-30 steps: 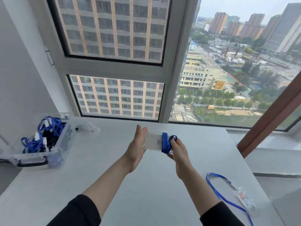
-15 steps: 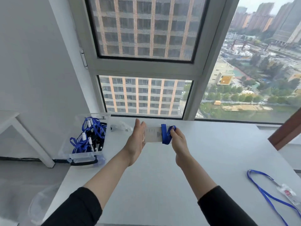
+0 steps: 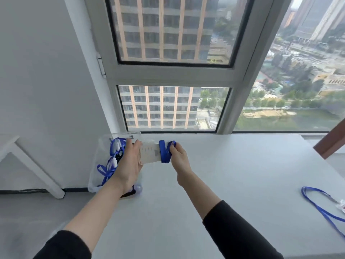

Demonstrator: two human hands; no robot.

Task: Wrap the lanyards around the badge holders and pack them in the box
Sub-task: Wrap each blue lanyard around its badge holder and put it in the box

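The clear box [image 3: 119, 135] is set at the left edge of the table [image 3: 242, 174], within reach. Just beside it the badge holder [image 3: 150, 158] is held in the air: its left end is braced by the left hand [image 3: 128, 165], fingers straight, apparently to steady it. The lanyard [image 3: 163, 152] wound round its right part is pinched by the curled fingers of the right hand [image 3: 179, 156], probably to keep the turns tight. A loose lanyard [image 3: 321, 208] is left unwrapped far right. The box is part filled with blue lanyards [image 3: 112, 156]; a pale card [image 3: 147, 151] is seen in the holder.
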